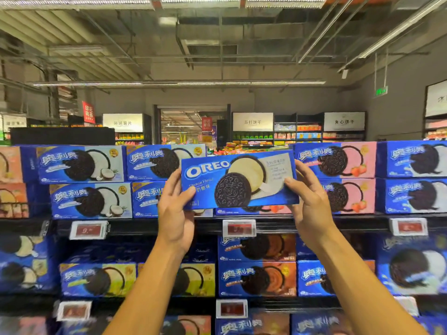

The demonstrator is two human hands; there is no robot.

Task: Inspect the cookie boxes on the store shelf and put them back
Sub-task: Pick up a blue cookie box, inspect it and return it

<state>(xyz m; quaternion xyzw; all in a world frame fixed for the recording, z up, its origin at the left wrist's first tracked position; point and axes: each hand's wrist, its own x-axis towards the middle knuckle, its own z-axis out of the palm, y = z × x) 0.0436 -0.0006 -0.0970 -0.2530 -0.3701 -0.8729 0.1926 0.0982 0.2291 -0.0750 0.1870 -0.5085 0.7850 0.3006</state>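
Shelf (150,226): top tier; I see a gap in its far row behind the box, stacks left and right.
Box (239,181): held up near me, front facing; I judge inspection under way.
Left hand (175,213): fingers clamped on box's left end.
Right hand (310,206): fingers clamped on right end.
Next: push level, far into gap, clearing neighbours' edges.

We hold a cookie box (239,180) before the top shelf (150,226), left hand (175,213) at its left end, right hand (312,209) at its right; stacked boxes (84,181) sit on that shelf behind.
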